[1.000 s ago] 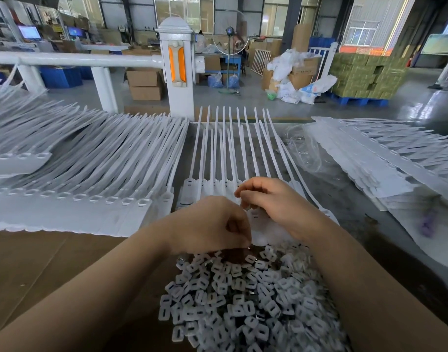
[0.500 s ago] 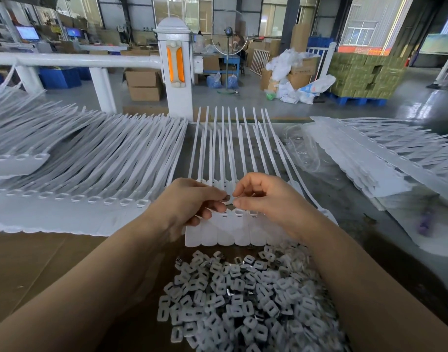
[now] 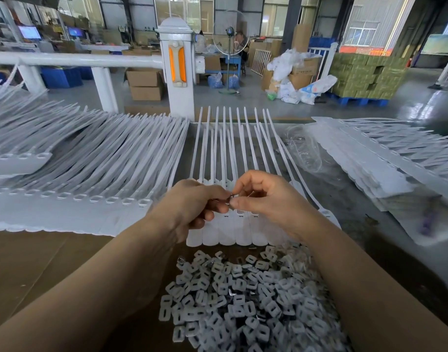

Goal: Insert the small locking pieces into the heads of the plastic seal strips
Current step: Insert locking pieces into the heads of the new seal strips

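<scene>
Both hands meet above a joined row of seal strips lying on the desk. The left hand and right hand pinch 1 small locking piece between their fingertips, just over the strip heads. A heap of loose locking pieces lies near the wrists. Judged step: orienting 1 piece before insertion. The next move likely calls for lowering it into an open head and pressing it home. Further strip sheets lie to the left.
</scene>
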A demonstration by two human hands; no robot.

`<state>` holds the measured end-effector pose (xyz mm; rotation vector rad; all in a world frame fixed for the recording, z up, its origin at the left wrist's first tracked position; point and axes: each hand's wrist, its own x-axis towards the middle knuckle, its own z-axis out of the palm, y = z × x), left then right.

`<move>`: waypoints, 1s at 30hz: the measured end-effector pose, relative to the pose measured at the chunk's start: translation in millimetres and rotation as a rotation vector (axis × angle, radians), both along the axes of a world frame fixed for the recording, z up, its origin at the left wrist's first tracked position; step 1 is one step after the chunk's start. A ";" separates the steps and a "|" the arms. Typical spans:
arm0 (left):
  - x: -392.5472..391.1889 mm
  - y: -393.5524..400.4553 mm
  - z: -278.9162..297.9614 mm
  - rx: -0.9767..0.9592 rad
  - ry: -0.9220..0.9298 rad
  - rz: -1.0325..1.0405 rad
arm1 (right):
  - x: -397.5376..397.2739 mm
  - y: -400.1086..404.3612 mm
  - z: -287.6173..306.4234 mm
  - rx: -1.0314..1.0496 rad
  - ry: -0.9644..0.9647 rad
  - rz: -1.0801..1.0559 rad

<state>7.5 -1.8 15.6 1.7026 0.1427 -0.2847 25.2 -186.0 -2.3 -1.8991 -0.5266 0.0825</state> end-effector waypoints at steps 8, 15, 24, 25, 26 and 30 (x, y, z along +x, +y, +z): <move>0.5 1.0 -0.9 -0.034 -0.030 -0.044 | -0.9 1.2 0.2 -0.020 0.008 -0.068; 1.5 -0.2 -2.5 0.048 -0.167 -0.071 | 0.1 1.4 0.2 -0.022 0.041 -0.097; 1.0 -4.3 -8.5 0.305 -0.385 -0.057 | -0.6 0.5 1.1 -0.034 0.036 -0.092; 1.1 -4.6 -9.7 0.318 -0.400 -0.059 | -0.7 0.6 1.3 -0.038 0.033 -0.088; 1.3 -4.8 -11.0 0.334 -0.417 -0.059 | -0.9 0.7 1.5 -0.047 0.028 -0.083; 3.6 -4.9 -15.7 0.423 -0.511 -0.055 | -0.8 1.2 1.3 -0.096 0.027 -0.081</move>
